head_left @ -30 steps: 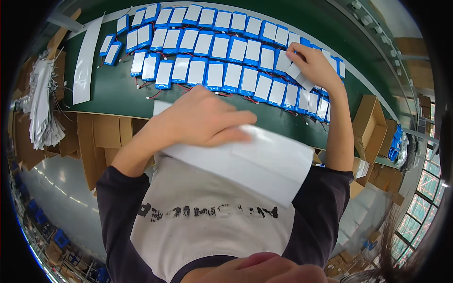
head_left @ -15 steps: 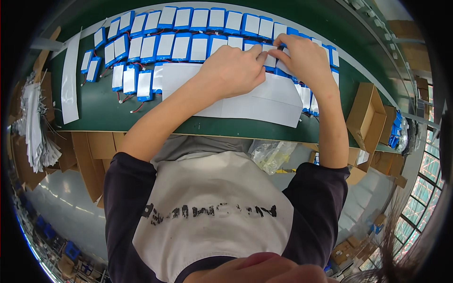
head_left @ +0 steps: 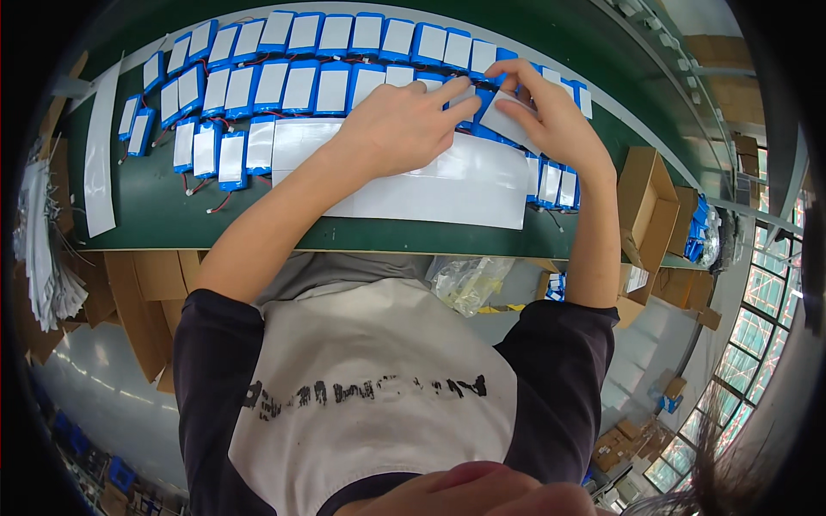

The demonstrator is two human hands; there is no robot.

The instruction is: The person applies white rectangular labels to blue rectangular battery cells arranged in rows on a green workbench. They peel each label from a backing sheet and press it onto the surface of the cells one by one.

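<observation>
Flat blue battery packs with white pads on top lie in rows, among them a pack (head_left: 304, 34) at the back. My right hand (head_left: 555, 116) grips one tilted battery pack (head_left: 506, 123), its thumb on the white face and its fingers curled at the far edge. Beside it, my left hand (head_left: 400, 125) has its index finger and thumb apart over the white pad of a neighbouring pack; whether it pinches anything is not plain. Under my left wrist lies a white sheet (head_left: 430, 189) with lines across it, covering part of the front row.
Another white strip (head_left: 101, 155) lies at the left of the green table (head_left: 258, 232). An open cardboard box (head_left: 641, 202) stands at the right edge, near more blue packs (head_left: 697, 228). White strips (head_left: 43, 241) hang at the left. Thin wires with small connectors stick out from the packs.
The whole view has shifted, so the table sits further left. My hands have drawn slightly apart; my left finger and thumb have spread, and a tilted battery pack now shows in my right hand.
</observation>
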